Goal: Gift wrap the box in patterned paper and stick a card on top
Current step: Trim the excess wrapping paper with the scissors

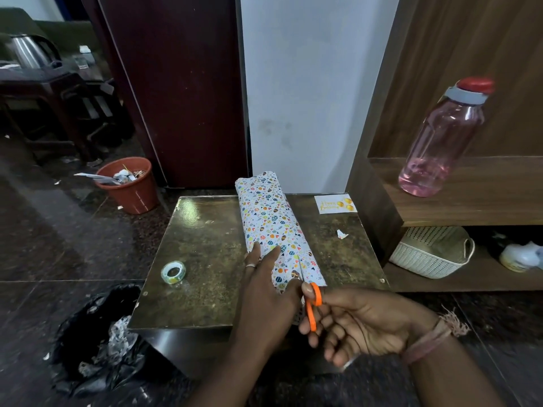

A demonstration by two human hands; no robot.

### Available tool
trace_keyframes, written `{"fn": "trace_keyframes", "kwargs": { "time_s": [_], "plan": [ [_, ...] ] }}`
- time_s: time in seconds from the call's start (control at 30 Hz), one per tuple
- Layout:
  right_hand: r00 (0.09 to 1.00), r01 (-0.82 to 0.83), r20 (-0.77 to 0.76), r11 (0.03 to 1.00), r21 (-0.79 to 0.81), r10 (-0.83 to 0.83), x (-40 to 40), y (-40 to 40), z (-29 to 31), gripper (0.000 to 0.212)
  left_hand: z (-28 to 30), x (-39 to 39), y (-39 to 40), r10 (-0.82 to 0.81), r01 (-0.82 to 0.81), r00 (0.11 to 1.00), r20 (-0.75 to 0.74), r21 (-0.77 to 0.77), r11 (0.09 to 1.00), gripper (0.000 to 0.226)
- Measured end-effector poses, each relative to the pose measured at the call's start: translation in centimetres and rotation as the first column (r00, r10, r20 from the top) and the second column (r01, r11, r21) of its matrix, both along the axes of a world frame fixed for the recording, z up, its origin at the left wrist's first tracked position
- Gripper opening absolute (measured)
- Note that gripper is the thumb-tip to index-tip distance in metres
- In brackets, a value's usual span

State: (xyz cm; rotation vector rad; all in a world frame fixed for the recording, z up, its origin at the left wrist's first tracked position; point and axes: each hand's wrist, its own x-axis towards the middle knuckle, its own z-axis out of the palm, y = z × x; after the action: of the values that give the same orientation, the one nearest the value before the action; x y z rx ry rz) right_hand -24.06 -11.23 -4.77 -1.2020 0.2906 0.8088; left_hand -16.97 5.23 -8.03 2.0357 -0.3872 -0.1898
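The wrapped box (271, 221) runs lengthwise from lower centre toward upper centre, left hand (264, 292) flat-fingered on its near end, right hand (357, 324) gripping orange scissors (312, 306) (blades at the paper's near edge).

A: Where is the camera sitting?
B: On the person's head, looking forward and down over the low table (205, 248), close in.
A: Any second view overlapping?
B: Seemingly none; edges are bending.

Tape (173, 272) left of paper (271, 221); card (335, 204) right.
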Motion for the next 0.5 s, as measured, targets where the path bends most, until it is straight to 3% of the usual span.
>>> {"fn": "trace_keyframes", "kwargs": {
  "time_s": [0.23,0.5],
  "plan": [
    [0.999,0.041,0.016,0.998,-0.043,-0.041,0.34,0.0,-0.07,0.054,0.23,-0.02,-0.08,0.002,-0.002,1.0,-0.012,0.002,1.0,0.06],
    [0.997,0.074,0.035,0.997,-0.012,-0.073,0.61,0.05,-0.58,0.045,0.2,-0.11,-0.04,-0.006,0.006,1.0,-0.025,0.0,1.0,0.059]
  ]
}}
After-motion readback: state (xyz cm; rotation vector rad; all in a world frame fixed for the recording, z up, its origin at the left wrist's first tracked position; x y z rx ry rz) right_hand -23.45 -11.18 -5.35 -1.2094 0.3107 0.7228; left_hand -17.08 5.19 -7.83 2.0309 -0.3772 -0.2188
